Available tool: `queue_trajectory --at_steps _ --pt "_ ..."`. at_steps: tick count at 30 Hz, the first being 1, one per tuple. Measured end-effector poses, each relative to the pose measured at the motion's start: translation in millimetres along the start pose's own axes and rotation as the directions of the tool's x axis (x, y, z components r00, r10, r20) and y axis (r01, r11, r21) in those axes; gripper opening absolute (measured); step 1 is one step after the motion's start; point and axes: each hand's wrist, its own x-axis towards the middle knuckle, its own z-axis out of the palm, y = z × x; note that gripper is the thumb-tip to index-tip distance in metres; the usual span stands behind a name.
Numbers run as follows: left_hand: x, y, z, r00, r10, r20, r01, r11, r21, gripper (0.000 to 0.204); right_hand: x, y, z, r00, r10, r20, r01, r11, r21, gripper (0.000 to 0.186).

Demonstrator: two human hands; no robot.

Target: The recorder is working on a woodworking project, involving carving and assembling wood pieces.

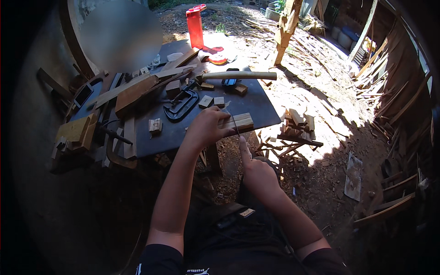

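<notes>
My left hand [208, 127] presses a short piece of wood [244, 121] against the near right edge of the dark table [270, 107], its fingers over the wood's left part. My right hand [260, 176] is closed around the handle of a hand saw, the index finger stretched along it. Seen nearly edge-on, the thin saw blade [235, 124] crosses the wood just right of my left fingers. Most of the handle is hidden in my grip. Small wooden blocks [205, 101] lie just beyond my left hand, and one more block [155, 126] sits to its left.
A black C-clamp [182, 107] and a long-handled hammer [238, 75] lie farther back. Boards [137, 94] crowd the table's left side, another clamp [117, 146] near them. A red bottle [195, 30] stands at the far edge. Cut blocks [298, 120] are piled right of the table.
</notes>
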Motion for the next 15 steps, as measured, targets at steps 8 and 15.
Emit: queue_trajectory --at_steps 8,15 --pt "-3 3 -3 1.000 -0.026 0.010 0.027 0.999 -0.028 0.058 4 0 0 0.999 -0.039 -0.008 0.040 0.991 0.125 0.088" --pt "6 5 1 0.998 0.013 0.064 -0.008 0.997 -0.081 0.054 36 10 0 0.995 -0.043 -0.087 0.065 0.962 0.264 0.066"
